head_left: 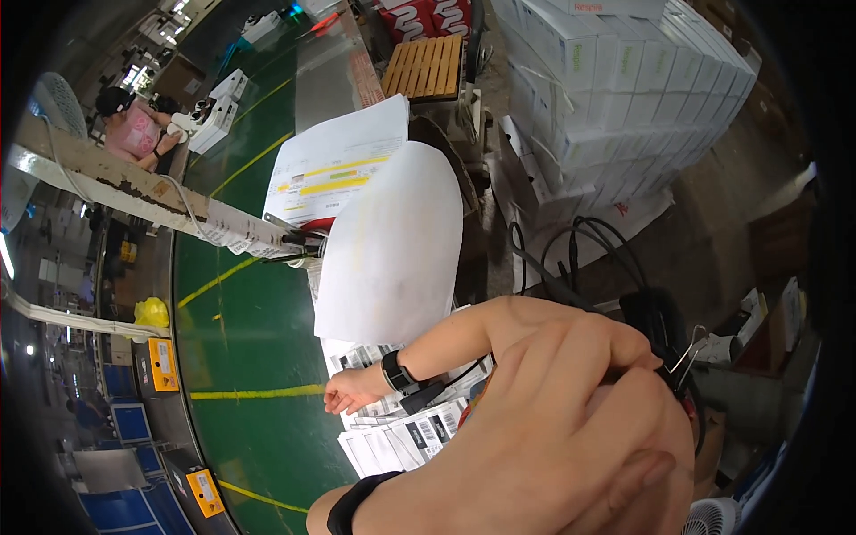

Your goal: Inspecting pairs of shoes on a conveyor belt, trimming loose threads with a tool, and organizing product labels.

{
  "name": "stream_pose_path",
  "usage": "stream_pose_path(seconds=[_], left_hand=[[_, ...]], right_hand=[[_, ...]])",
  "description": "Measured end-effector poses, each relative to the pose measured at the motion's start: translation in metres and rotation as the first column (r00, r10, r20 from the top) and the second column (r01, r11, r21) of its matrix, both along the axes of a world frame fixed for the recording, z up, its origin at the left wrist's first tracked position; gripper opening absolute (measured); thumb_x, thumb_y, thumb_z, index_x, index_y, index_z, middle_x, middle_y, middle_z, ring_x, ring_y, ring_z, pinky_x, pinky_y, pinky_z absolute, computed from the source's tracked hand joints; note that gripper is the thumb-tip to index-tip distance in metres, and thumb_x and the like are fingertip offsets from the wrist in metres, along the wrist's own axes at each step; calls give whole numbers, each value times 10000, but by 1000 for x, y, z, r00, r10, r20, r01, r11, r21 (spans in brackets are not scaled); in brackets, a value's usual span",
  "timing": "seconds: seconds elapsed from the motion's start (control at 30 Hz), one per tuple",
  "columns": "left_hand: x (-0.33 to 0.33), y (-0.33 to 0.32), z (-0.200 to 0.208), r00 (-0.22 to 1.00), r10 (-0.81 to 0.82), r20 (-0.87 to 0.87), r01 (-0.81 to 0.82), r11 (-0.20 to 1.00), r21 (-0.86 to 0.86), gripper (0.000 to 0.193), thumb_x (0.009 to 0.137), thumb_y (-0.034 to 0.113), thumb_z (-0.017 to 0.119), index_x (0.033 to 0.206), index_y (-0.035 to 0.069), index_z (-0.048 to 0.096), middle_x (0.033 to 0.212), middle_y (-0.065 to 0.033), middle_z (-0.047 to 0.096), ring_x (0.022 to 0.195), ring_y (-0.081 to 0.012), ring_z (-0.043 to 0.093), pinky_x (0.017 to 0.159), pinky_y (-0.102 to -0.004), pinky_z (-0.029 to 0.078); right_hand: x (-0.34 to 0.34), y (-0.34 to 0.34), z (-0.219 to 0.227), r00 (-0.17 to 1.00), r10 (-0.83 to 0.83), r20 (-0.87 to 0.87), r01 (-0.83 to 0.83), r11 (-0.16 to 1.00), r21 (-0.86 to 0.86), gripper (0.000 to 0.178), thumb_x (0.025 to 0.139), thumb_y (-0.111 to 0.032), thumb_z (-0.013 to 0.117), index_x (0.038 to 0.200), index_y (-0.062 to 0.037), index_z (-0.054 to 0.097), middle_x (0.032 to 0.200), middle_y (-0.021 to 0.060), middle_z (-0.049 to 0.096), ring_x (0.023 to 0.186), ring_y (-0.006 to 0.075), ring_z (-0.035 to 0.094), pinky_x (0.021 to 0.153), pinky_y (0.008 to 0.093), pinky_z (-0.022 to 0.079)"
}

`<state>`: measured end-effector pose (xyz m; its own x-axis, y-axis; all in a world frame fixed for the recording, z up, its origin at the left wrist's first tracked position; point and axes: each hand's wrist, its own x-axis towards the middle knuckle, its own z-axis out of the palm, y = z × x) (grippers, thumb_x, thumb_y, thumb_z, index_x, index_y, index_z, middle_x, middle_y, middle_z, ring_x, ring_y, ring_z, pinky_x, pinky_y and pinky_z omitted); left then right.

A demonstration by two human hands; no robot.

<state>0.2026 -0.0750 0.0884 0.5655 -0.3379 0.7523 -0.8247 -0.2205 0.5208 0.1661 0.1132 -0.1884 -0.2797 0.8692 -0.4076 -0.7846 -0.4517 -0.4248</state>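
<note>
My left hand (544, 419) fills the lower right, back upward, with a black band at its wrist. Its fingers are bent and closed; whatever they hold is hidden. A black binder clip (685, 367) with wire handles shows beside the fingertips. Farther off, my right hand (352, 392) reaches left, wearing a black watch, its forearm partly behind the left hand. Its fingers curl loosely by the edge of several white printed labels (379, 448), with nothing visible in them. Above it a white sheet (392, 241) stands curved upward, beside printed papers with yellow highlighting (334, 169).
A green surface with yellow lines (259, 357) runs along the left. White boxes (624, 98) are stacked at upper right, near a slatted wooden board (423, 67). Black cables (588, 250) loop below them. A worn beam (160, 196) crosses the left; beyond it, a person (138, 129) works.
</note>
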Motion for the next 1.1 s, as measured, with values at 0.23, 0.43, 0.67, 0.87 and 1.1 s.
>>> stream_pose_path(seconds=[0.23,0.43,0.67,0.87,1.1], left_hand=[[-2,-5,5,996,-80,50,92,947,-308,320,795,370,668,703,71,605,1100,-182,556,972,-307,564,838,-360,398],[-17,26,6,973,-230,33,230,973,-9,258,722,328,735,665,111,608,1133,-147,548,1051,-353,527,990,-518,314],[-44,43,68,816,290,-499,-10,871,491,135,693,200,788,670,114,687,1153,-129,575,1084,-288,546,1056,-556,333],[-45,65,38,719,354,-598,-174,925,339,252,610,237,850,684,72,674,1024,-128,629,1108,-357,516,999,-511,367],[-38,52,21,839,208,-503,-193,978,82,244,712,61,802,900,-45,689,881,-177,672,773,-274,664,712,-341,540]], right_hand=[[0,-1,1,999,12,44,-10,999,-44,248,961,-254,453,1028,-56,587,1232,139,622,1290,292,499,1081,445,375],[-1,2,-12,999,29,42,-31,998,58,279,932,-230,468,1078,-10,557,1241,164,598,1305,328,474,1106,465,342],[-12,17,-44,1000,30,4,-30,999,10,250,956,-259,478,1054,-51,574,1195,111,638,1268,261,512,1053,427,399],[-11,11,-39,999,43,-28,-42,999,18,219,961,-259,467,994,-80,590,1154,82,657,1226,237,540,1052,424,387],[-2,-3,-7,999,39,29,-40,999,35,228,965,-250,465,998,-61,589,1171,117,644,1282,266,504,1104,465,339]])
